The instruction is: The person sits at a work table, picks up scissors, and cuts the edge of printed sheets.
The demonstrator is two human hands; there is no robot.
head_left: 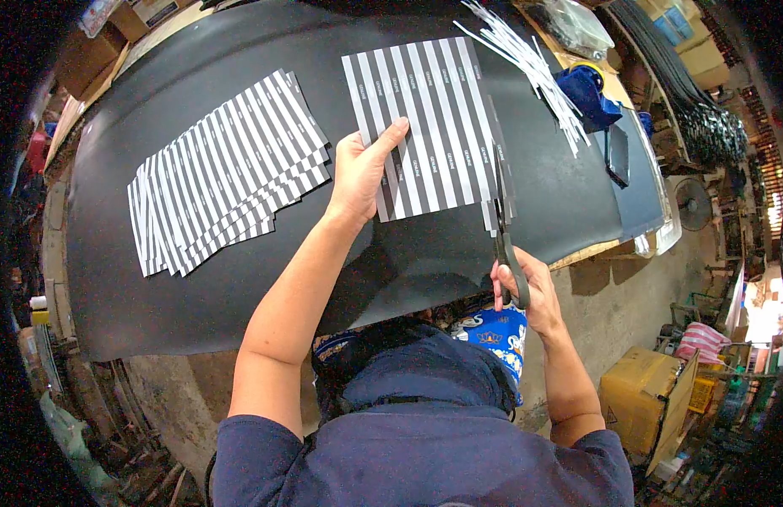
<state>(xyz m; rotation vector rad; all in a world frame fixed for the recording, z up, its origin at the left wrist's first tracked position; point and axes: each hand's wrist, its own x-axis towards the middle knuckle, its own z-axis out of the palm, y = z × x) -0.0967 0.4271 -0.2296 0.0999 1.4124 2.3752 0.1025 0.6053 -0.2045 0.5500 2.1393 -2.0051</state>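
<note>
My left hand (358,179) grips a striped sheet (434,110) by its left edge, with the thumb lying on top. The sheet carries black and white stripes with small printed words, and it is raised in front of me over the black table (408,270). In my right hand (535,291) are dark-handled scissors (515,275), their blades pointing away from me along a stripe near the sheet's right edge. A narrow strip hangs beside the blades at the lower right corner. To the left lies a fanned pile of similar striped sheets (227,173).
Loose white strips (535,76) lie at the table's far right. Beside them are a blue tape dispenser (587,95) and a flat black object (617,156). A cardboard box (636,393) stands on the floor at right, and a fan (692,204) is behind it.
</note>
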